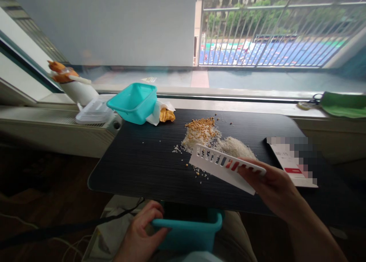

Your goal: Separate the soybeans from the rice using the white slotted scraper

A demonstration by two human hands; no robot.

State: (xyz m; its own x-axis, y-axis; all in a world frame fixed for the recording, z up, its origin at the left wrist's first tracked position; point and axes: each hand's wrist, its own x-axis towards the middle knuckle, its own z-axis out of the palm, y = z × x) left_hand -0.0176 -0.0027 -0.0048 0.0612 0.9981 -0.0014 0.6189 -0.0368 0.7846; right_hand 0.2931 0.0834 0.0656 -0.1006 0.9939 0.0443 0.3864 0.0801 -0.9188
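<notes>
My right hand (273, 182) grips a white slotted plastic piece (220, 168), tilted over the dark table, its slots along the upper edge. Just behind it lie a heap of white rice (236, 146) and a heap of rice topped with yellow beans (201, 128), the two heaps touching. Stray grains and a few beans are scattered in front of them. Below the table's front edge, my left hand (147, 229) is closed on the rim of a teal plastic bin (188, 235). The bin's inside is mostly in shadow.
A second teal bin (134, 104) stands at the table's back left, beside a crumpled orange-and-white wrapper (167, 114). To its left is a clear plastic lid (95, 109). A flat tablet-like item (291, 166) lies at right. Green cloth (344, 105) and scissors (317, 98) rest on the windowsill.
</notes>
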